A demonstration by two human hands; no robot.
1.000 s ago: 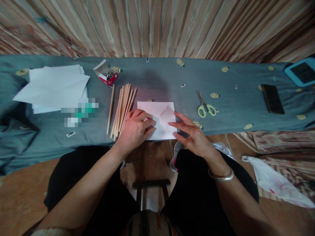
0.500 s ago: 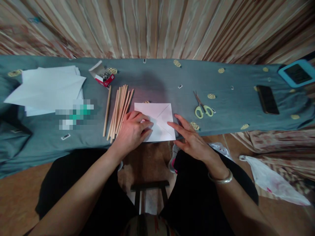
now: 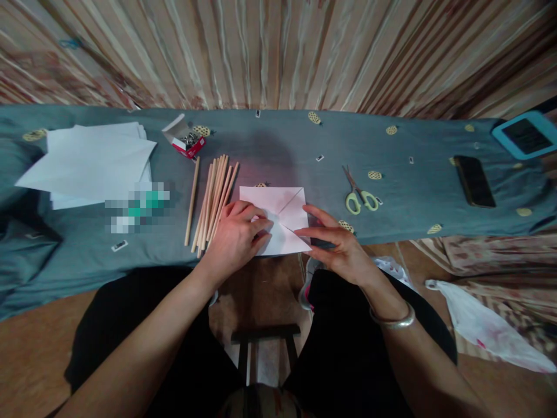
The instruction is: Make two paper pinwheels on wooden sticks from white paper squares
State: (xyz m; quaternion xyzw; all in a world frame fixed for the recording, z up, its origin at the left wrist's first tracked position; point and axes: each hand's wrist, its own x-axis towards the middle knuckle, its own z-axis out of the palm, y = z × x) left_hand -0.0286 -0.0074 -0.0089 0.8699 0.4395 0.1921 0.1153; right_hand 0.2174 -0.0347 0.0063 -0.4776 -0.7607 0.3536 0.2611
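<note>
A folded sheet of white paper (image 3: 285,200) lies at the front edge of the cloth-covered table, its triangular flaps meeting near the middle. My left hand (image 3: 240,232) rests on the sheet's left part, fingers curled and tips pressing it down. At the sheet's right edge is my right hand (image 3: 337,239), its fingers spread. One fingertip touches the right flap and the thumb is by the lower right corner. Left of the paper lie several thin wooden sticks (image 3: 214,194), partly covered by my left hand, with a single stick (image 3: 192,200) apart.
Scissors with green handles (image 3: 361,200) lie to the right. A black phone (image 3: 474,181) and a blue-framed device (image 3: 524,136) are at the far right. An open red box of metal clips (image 3: 188,142), a stack of white paper (image 3: 87,159) and a blurred green item (image 3: 145,204) are left.
My right hand has shifted slightly at the paper's right edge, and the right flap now looks a little raised. My left hand stays on the sheet. The whole view has tilted slightly.
</note>
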